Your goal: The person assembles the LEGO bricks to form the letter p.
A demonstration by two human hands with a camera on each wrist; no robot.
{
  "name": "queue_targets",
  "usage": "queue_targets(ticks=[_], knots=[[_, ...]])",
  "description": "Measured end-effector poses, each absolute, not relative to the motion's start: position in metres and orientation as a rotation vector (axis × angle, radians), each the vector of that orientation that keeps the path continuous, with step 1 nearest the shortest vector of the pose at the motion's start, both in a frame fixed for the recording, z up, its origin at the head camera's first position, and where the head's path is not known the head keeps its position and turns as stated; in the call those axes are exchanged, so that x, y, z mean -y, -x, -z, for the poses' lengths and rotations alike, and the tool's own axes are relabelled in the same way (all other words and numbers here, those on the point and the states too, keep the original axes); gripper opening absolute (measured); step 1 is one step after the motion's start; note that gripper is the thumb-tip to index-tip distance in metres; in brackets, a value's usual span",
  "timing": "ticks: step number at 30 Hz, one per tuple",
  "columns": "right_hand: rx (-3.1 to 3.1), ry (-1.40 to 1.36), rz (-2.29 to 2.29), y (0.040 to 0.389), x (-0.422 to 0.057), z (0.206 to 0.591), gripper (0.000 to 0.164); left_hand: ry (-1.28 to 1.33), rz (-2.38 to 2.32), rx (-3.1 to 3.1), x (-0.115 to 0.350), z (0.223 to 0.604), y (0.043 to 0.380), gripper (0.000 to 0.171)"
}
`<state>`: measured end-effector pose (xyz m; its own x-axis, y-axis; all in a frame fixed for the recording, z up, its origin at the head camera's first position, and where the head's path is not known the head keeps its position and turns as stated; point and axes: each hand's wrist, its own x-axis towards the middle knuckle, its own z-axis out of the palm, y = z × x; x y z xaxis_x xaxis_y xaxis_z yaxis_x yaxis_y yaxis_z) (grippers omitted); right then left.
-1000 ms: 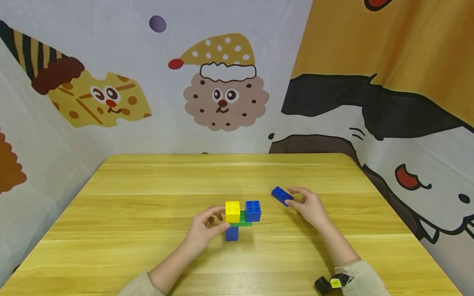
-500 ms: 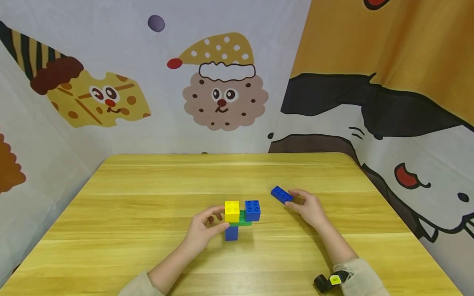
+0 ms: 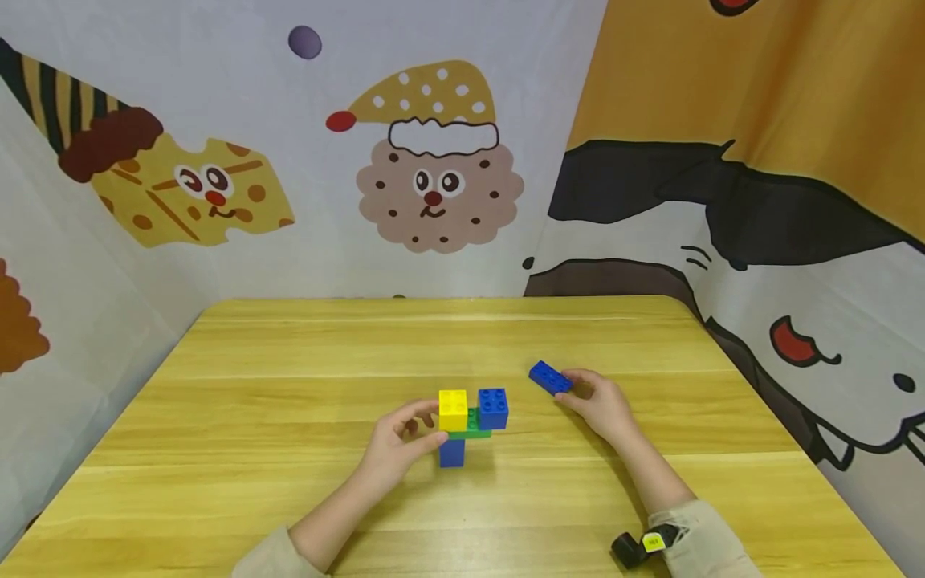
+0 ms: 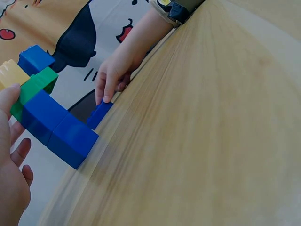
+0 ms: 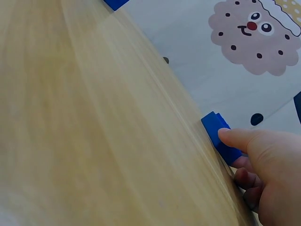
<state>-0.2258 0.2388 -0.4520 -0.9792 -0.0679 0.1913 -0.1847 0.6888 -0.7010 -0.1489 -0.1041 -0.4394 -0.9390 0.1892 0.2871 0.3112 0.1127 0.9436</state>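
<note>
A small tower of toy building blocks stands upright in the middle. In the left wrist view its base is two stacked blue blocks (image 4: 73,141), topped by a green block (image 3: 473,421). A yellow block (image 3: 453,409) and a square blue block (image 3: 494,408) sit side by side on the green one. My left hand (image 3: 396,441) holds the tower from the left, thumb at the yellow and green blocks. To the right and farther back, my right hand (image 3: 601,407) pinches one end of a long blue block (image 3: 548,376) between thumb and fingers. That block lies low at the tabletop.
All of this is on a wood-grain table (image 3: 289,345). Behind it hangs a cloth backdrop (image 3: 253,96) printed with cartoon figures. A black strapped device (image 3: 639,547) with a yellow label is on the right wrist.
</note>
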Motion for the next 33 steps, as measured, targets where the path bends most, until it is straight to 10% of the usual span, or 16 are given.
queue_targets(ticks=[33], knots=[[2.619, -0.269, -1.222, 0.223, -0.234, 0.442, 0.036, 0.501, 1.979, 2.284, 0.105, 0.439, 0.149, 0.035]])
